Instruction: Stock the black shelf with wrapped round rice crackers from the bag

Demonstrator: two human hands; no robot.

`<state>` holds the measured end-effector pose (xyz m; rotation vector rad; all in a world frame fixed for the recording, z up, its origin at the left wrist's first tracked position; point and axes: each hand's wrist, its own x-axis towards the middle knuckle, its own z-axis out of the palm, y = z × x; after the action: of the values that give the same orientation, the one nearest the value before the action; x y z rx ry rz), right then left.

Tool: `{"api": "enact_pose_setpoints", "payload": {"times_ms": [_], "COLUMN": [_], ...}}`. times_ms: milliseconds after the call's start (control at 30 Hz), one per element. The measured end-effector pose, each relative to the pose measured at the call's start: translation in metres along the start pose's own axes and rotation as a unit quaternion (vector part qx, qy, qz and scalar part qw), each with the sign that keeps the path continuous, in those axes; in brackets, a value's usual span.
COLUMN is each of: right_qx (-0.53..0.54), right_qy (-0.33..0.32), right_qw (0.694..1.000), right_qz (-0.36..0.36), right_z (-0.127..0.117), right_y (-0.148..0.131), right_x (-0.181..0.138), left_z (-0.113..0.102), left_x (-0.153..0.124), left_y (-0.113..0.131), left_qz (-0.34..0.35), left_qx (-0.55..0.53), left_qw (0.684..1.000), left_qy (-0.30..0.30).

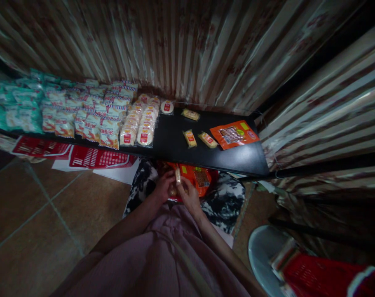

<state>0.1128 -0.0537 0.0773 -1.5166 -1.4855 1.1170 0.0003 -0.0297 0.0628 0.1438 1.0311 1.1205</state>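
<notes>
In my lap, my left hand (165, 185) and my right hand (189, 194) meet with closed fingers around a small, pale wrapped snack (178, 175), held upright and seen edge-on. Just beyond them lies an orange snack packet (201, 177) with a clear window, inside a red container partly hidden by my hands and the table. On the black table (175, 140) ahead are a yellow wrapped snack (190, 138), a second one (207, 140) beside it and a third (190, 114) farther back. Another orange packet (234, 134) lies at the right.
Rows of round wrapped crackers (145, 136), white snack bags (109, 130) and green bags (33, 117) fill the table's left side. Red baskets (97, 158) sit below it. At lower right is a pale tub (257, 251) with red packaging (323, 274). A striped curtain (162, 49) hangs behind.
</notes>
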Motion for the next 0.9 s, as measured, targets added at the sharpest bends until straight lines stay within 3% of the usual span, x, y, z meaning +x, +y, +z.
{"api": "enact_pose_setpoints", "payload": {"times_ms": [367,667,900], "right_qx": [0.052,0.08,0.002], "right_qy": [0.015,0.023,0.062], "right_qw": [0.996,0.995,0.998], "right_qz": [0.075,0.061,0.019], "right_z": [-0.005,-0.008,-0.009], "right_y": [0.01,0.015,0.017], "right_x": [0.001,0.013,0.02], "left_z": [-0.001,0.003,0.001], "left_x": [0.001,0.008,0.011], "left_y": [-0.005,0.009,0.018], "left_qz": [0.073,0.154,0.227], "left_qx": [0.146,0.202,0.307], "left_qw": [0.983,0.957,0.915], "left_qy": [0.086,0.141,0.13]}}
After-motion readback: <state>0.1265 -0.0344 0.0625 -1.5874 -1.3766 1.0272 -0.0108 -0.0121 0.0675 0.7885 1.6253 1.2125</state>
